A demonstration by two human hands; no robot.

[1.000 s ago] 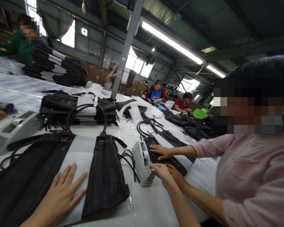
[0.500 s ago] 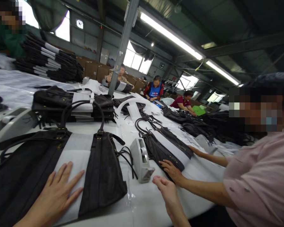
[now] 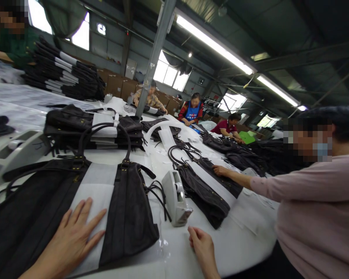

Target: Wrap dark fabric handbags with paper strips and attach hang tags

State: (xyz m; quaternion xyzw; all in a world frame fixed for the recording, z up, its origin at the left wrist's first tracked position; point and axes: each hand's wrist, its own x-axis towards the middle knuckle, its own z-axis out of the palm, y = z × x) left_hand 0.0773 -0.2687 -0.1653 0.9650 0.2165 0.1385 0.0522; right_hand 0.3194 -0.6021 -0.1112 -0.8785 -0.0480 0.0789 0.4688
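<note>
A large dark handbag lies flat before me, with a white paper band wrapped across its middle. My left hand rests on that band, fingers spread and palm down. Right of the bag stands a grey tape dispenser. Just in front of it, above the white tabletop, is my right hand, its thumb and fingers pinched together. Whatever may be between those fingertips is too small to make out. The bag's two looped handles stretch toward the far side of the table.
At right, a co-worker in a pink top reaches onto another banded handbag. A second tape dispenser stands at left. Stacked bags lie behind mine, near a metal post. More people work farther back.
The co-worker has drawn back one hand from the near edge of their bag; the other has moved along its far side. My right hand is slightly lower; my left stays on the band.
</note>
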